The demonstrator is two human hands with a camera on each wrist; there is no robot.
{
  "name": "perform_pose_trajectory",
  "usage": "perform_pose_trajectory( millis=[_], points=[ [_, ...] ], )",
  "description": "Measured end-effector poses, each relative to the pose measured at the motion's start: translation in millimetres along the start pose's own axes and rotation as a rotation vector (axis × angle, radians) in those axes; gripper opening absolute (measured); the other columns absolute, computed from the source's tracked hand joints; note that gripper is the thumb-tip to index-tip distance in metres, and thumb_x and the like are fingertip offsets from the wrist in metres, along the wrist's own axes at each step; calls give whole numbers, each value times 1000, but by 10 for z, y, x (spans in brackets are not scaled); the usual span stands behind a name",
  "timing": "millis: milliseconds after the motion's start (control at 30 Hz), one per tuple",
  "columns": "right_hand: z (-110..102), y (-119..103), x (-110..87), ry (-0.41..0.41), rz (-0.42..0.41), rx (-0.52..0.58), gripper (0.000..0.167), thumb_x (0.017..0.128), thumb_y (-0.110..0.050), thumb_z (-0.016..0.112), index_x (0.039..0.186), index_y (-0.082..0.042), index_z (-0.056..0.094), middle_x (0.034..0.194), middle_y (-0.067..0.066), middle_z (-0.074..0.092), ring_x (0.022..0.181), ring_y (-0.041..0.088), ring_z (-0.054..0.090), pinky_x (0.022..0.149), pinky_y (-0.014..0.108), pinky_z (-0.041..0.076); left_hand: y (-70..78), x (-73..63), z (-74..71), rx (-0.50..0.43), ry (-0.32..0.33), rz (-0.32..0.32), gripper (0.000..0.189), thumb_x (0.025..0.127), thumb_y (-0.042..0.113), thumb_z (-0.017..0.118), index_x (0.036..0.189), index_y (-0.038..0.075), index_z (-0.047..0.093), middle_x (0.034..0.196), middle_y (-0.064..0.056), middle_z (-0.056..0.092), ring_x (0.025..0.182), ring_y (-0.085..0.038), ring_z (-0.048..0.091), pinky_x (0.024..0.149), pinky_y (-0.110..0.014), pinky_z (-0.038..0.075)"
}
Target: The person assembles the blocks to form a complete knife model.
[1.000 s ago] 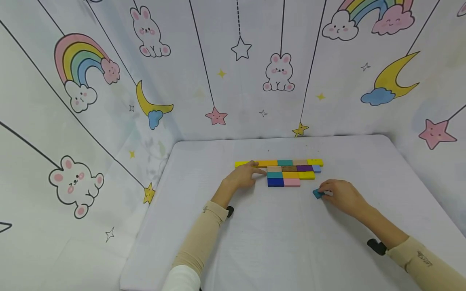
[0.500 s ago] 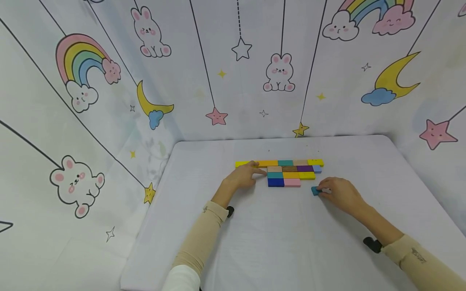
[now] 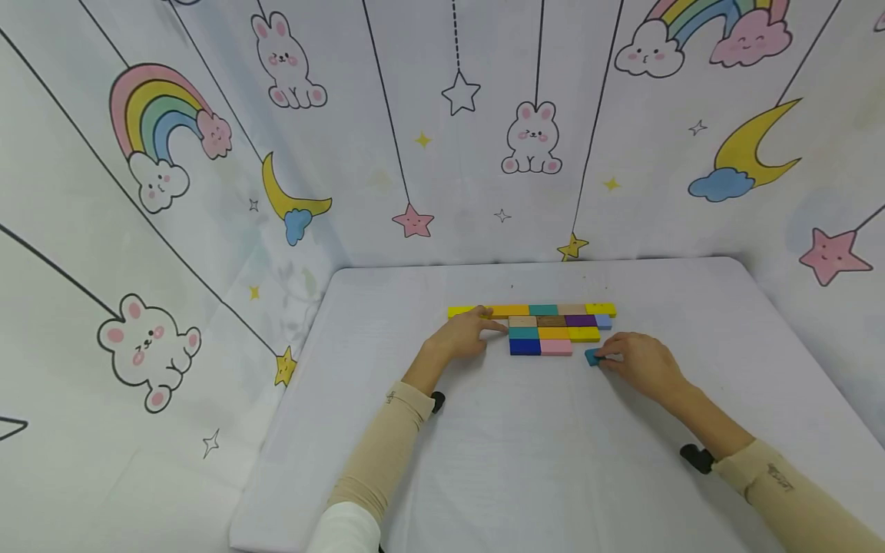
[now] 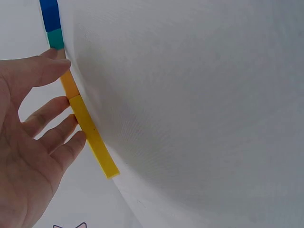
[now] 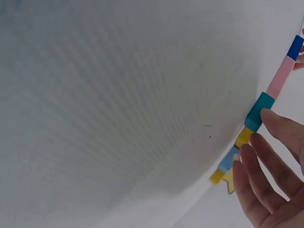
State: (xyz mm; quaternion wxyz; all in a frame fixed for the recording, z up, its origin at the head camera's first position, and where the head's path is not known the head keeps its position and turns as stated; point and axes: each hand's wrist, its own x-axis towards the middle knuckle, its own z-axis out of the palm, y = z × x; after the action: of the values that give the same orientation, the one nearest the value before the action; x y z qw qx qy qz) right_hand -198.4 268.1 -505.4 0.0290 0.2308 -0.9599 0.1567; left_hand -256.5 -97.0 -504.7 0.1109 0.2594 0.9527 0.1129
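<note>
Rows of coloured wooden blocks lie side by side on the white table (image 3: 484, 461). My left hand (image 3: 458, 336) rests at their left side; its fingers touch the long yellow block (image 4: 95, 137) and the ends of the shorter rows. Between thumb and fingertips, my right hand (image 3: 644, 365) pinches a teal-blue block (image 3: 591, 357). That block sits slightly tilted, a small gap to the right of the pink block (image 3: 556, 348), which ends the nearest row after a dark blue block (image 3: 525, 348). Above it lies a yellow block (image 3: 584, 335). Fingers partly cover the teal-blue block.
The farthest row ends at the right in another yellow block (image 3: 600, 309), with a light blue block (image 3: 604, 322) just below it. Patterned white cloth (image 3: 470, 177) hangs behind and beside the table.
My right hand has moved left and a little away from me, bringing the teal-blue block closer to the pink block. The left hand has stayed in place.
</note>
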Motion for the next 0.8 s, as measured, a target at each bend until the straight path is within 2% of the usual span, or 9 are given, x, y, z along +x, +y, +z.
perform_pose_trajectory(
  millis=[400,800],
  points=[
    [76,2,62,35,-6,-2,14,87,-13,85,101,-12,85,97,8,79,84,28,73,65,38,62,5,-3,-5,2,-1,-1,57,97,5,58,144,37,64,165,-8,39,147,-29,45,114,-44,48],
    [89,-61,138,23,5,-11,14,89,-15,84,102,-13,85,99,10,79,77,22,68,56,27,53,-1,5,-1,8,-1,1,57,98,5,58,144,37,64,165,-8,39,147,-29,45,114,-43,48]
  ],
)
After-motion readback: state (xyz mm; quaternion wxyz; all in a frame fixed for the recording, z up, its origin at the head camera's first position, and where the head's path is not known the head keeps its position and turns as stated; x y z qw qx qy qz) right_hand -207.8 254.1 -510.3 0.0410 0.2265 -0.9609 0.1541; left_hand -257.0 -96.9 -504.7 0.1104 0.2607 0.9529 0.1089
